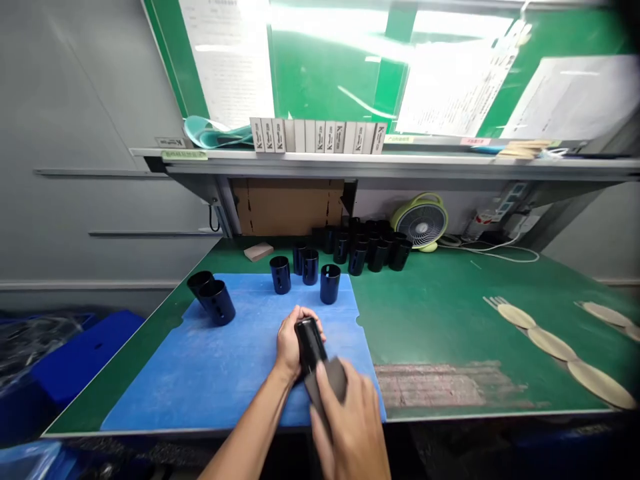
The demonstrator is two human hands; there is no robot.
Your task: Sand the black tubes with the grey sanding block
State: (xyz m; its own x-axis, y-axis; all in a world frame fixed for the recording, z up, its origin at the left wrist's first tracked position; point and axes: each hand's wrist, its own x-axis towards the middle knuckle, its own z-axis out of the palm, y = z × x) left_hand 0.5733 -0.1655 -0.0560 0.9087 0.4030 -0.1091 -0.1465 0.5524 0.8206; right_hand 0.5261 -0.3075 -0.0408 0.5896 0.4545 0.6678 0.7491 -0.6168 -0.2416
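Head view: above the right side of the blue mat (225, 373), I saw the left hand (291, 343) curled around a black cylinder (309, 339), its long axis slanting away and leftward, while the right hand (347, 417) pinched a gray block (337, 379) at the cylinder's near end.

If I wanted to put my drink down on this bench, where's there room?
Roomiest is the green tabletop between the blue mat and pale ovals, behind the worn strip. The mat's front left is bare too, between the pair of cups at left and the left forearm. It's crowded at the back, where dark cups cluster beside the fan.
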